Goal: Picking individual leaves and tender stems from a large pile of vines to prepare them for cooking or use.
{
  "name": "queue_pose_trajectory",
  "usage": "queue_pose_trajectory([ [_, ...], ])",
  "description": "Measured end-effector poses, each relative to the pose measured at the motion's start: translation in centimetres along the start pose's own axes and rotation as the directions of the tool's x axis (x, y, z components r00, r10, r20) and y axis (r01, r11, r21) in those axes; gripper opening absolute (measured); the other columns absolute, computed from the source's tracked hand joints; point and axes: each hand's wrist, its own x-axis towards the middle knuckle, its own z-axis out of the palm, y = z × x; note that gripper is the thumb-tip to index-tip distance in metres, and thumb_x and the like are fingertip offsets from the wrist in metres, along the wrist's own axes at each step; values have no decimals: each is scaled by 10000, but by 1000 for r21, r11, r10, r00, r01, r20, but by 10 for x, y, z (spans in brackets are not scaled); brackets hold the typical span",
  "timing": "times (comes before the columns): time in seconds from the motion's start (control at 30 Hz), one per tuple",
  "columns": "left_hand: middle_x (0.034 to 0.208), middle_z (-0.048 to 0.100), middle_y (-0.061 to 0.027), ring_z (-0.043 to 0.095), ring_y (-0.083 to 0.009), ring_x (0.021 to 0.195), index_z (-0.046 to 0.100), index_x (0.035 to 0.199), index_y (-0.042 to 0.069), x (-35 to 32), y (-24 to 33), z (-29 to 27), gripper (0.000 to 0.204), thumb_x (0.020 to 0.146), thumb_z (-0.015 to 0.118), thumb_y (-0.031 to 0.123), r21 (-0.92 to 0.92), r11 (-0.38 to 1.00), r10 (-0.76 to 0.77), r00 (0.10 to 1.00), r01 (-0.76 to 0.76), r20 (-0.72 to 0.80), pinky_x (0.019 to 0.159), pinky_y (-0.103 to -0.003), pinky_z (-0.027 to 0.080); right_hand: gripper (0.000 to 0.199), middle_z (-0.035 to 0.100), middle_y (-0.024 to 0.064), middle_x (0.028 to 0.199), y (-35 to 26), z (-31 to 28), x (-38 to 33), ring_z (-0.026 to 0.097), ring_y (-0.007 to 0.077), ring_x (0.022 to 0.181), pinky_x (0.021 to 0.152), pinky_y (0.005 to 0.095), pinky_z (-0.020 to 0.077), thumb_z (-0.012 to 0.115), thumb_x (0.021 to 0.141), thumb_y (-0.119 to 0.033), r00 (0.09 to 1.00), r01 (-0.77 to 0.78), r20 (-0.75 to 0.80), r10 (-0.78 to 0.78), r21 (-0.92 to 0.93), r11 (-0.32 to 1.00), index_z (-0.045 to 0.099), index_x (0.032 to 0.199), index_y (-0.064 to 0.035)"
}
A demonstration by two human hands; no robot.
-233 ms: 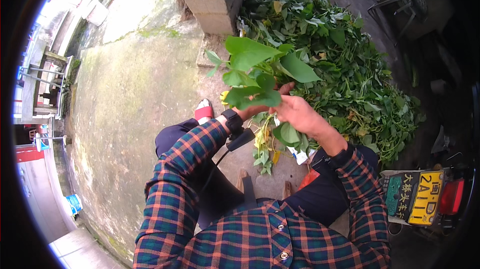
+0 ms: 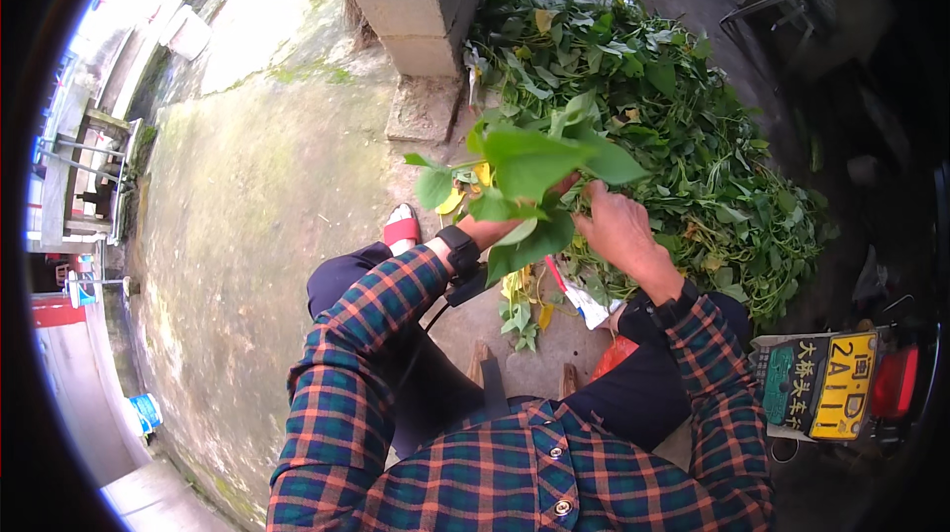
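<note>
green leafy stems (image 2: 534, 165) are clasped in the left hand (image 2: 485, 230); whether the right hand (image 2: 623, 230) pinches any, i can't tell.

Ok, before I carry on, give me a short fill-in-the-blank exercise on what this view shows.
1. Held-up green leaves hide much of the ____ hand, while the right hand shows more plainly.
2. The sandal on the foot has a ____ strap.
3. In the picture, the leafy heap lies to the ____ of the block pillar.
4. The number plate has a ____ background.

Missing words: left; red; right; yellow.
</note>
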Motion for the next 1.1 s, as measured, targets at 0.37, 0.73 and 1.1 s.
queue_pose_trajectory([
  [0.37, 1207, 532, -206, 499, -379, 1140, 499, 1200, 8, -2, 22, -21, 462, 760, 596, 112, -124, 972, 191, 979, -199, -75, 964, -436, 423, 225, 644, 172, 761, 34, -46, -15, 639, 317, 671, 603, 393, 508, 584, 849, -219, 956, 289, -66, -284, 346, 893, 593, 933, -10],
  [0.73, 1120, 546, -170, 503, -350, 1019, 527, 1154, 9, 18, 51, -26, 467, 715, 638, 121, -65, 996, -42, 958, 63, 283, 804, -425, 497, 358, 494, -59, 644, 2, -91, -40, 414, 45, 582, 508, 225, 345, 545, 938, -336, 977, 128, 11, -214, 773, 621, 639, 786, -25],
  [1.1, 1053, 537, -178, 545, -354, 989, 500, 1163, -5, 14, 44, -20, 465, 750, 640, 158, -69, 995, -45, 964, 65, 262, 785, -419, 511, 224, 546, 29, 618, -14, -70, -46, 471, 98, 539, 535, 278, 406, 509, 918, -190, 960, 154, 71, -272, 679, 718, 636, 896, -8],
])
